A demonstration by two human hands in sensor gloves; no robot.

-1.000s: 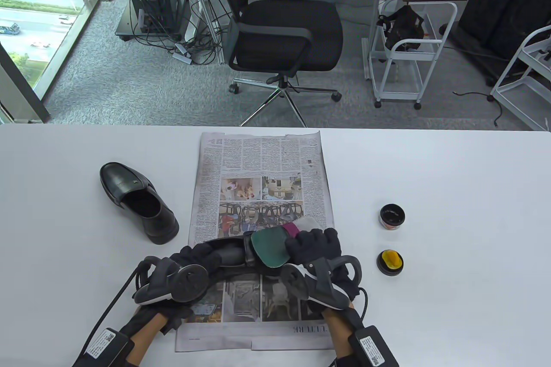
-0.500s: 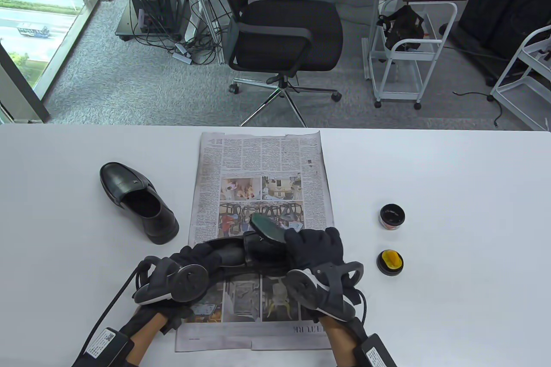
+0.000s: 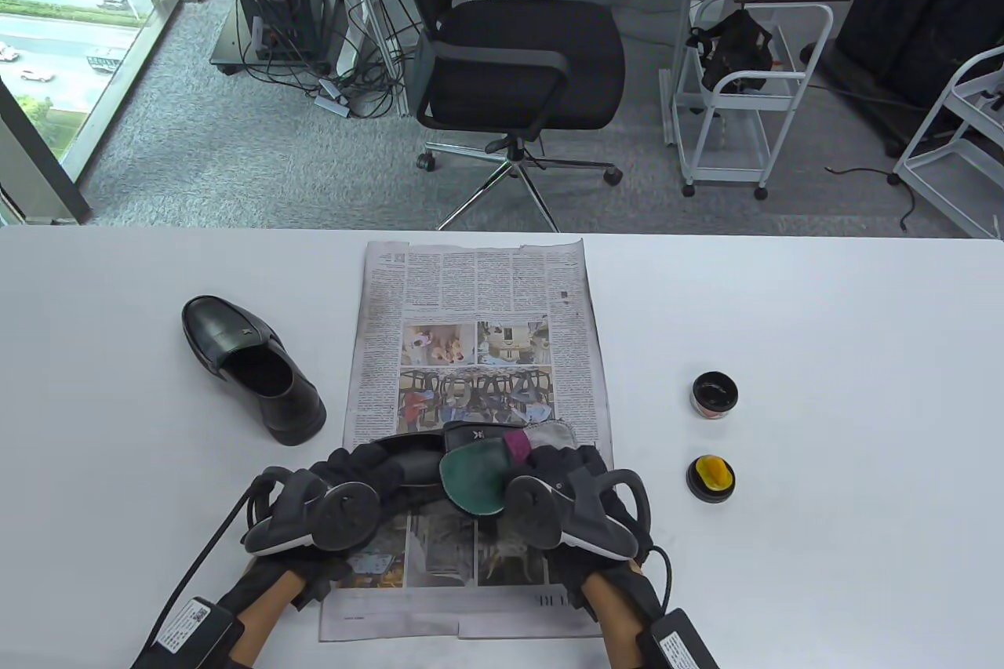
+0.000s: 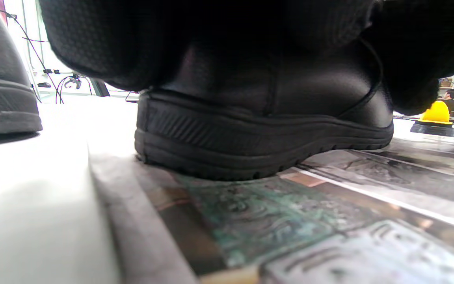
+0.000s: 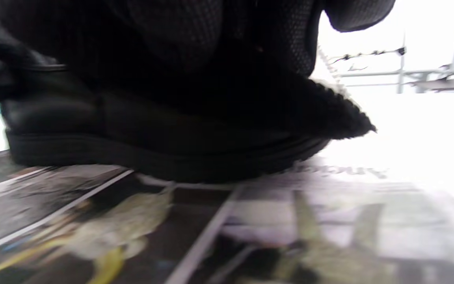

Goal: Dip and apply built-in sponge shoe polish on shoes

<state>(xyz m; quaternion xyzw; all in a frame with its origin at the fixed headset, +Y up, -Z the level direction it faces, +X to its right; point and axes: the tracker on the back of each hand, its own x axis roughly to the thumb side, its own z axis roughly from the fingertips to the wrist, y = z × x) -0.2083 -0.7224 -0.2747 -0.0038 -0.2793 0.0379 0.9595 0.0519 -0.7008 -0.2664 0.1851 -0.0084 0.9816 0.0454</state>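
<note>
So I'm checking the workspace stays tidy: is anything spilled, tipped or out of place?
Nothing stands out. The open black polish tin and its yellow sponge lid sit upright on the white table; no spill visible.

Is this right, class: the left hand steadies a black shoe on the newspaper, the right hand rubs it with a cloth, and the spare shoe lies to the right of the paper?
Not quite. The table view shows the spare shoe lying left of the newspaper, not right. The rest stands: the left hand steadies the black shoe while the right hand rubs it with the cloth.
</note>
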